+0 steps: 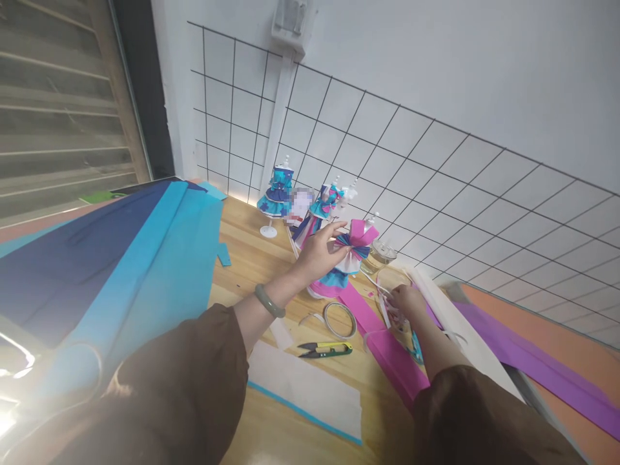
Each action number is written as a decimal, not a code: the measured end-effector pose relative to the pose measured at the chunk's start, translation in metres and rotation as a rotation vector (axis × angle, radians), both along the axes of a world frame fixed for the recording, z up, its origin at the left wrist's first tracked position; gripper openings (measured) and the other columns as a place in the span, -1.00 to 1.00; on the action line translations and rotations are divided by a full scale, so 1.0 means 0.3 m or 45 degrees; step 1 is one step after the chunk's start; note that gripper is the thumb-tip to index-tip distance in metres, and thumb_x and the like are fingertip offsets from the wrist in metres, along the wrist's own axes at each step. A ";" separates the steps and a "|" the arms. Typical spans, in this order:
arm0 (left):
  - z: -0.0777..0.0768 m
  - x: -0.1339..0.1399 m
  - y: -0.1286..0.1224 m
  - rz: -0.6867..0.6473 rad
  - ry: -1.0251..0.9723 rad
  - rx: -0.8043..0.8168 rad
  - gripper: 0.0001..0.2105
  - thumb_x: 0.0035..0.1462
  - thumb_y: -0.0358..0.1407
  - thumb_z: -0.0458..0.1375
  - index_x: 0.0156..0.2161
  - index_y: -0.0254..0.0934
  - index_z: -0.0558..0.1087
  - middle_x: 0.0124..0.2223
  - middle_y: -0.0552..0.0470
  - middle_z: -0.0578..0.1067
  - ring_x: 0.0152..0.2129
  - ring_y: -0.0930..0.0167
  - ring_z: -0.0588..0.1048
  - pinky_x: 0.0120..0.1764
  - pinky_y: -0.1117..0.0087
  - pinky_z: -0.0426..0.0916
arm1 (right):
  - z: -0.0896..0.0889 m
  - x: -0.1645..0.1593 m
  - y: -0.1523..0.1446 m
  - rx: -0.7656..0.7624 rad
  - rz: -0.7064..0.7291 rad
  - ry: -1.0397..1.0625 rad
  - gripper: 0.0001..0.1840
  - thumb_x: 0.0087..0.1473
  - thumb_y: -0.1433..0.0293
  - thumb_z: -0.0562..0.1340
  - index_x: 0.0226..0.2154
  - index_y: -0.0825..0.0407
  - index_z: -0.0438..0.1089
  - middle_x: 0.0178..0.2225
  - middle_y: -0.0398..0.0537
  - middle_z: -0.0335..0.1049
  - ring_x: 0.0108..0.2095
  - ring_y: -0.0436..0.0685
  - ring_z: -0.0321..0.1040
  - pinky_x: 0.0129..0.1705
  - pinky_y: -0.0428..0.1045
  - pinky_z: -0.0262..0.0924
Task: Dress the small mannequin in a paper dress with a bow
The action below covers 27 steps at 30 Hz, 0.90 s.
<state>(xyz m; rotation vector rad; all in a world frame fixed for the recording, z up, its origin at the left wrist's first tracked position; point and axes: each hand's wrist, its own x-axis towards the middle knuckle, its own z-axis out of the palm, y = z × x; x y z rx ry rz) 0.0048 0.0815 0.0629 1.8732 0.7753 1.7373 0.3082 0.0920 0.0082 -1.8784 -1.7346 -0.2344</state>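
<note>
My left hand is at the left side of a miniature dress form, with thumb and fingers closed around the edge of a blue pleated piece at its waist. The form wears a pink crossed top and a layered white, blue and pink skirt. My right hand reaches down into a pile of thin strips and scraps on the right, its fingers curled and partly hidden. What they hold cannot be made out.
Yellow-green thread snips, a tape roll and a white sheet with a blue edge lie on the wooden table. A pink strip runs rightward. Other dressed forms stand behind. Blue sheets cover the left; a wire grid backs the table.
</note>
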 end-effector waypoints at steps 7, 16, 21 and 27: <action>-0.009 0.001 0.007 -0.025 -0.037 -0.010 -0.57 0.00 -0.36 0.19 0.03 -0.23 0.29 0.01 -0.08 0.42 -0.09 0.36 0.43 -0.05 0.32 0.34 | 0.067 -0.049 0.006 0.051 -0.175 0.213 -0.71 -0.03 0.31 0.07 -0.56 0.13 0.40 -0.63 0.03 0.31 -0.56 0.15 0.23 -0.51 0.01 0.03; -0.004 0.006 -0.001 -0.058 -0.046 -0.024 -0.57 0.01 -0.37 0.18 0.03 -0.23 0.29 0.03 -0.07 0.41 -0.07 0.35 0.42 -0.02 0.31 0.33 | 0.262 -0.495 -0.199 0.778 0.593 0.110 -0.87 0.11 0.35 0.13 -0.29 0.01 0.35 -0.32 -0.02 0.31 -0.28 0.11 0.26 -0.24 0.04 0.18; -0.002 0.005 -0.005 -0.094 -0.056 -0.042 -0.58 0.02 -0.38 0.17 0.04 -0.23 0.29 0.04 -0.07 0.41 -0.06 0.35 0.41 -0.04 0.32 0.35 | 0.265 -0.553 -0.193 0.745 0.644 -0.115 -0.87 0.12 0.39 0.12 -0.28 0.00 0.37 -0.35 -0.01 0.32 -0.29 0.13 0.26 -0.25 0.06 0.19; -0.004 0.003 -0.003 -0.098 -0.047 -0.031 -0.60 0.02 -0.39 0.15 0.02 -0.25 0.31 0.00 -0.06 0.43 -0.08 0.36 0.42 -0.01 0.31 0.33 | 0.234 -0.534 -0.155 0.721 0.617 -0.075 -0.85 0.13 0.39 0.11 -0.28 0.01 0.39 -0.36 -0.02 0.35 -0.34 0.10 0.27 -0.28 0.04 0.19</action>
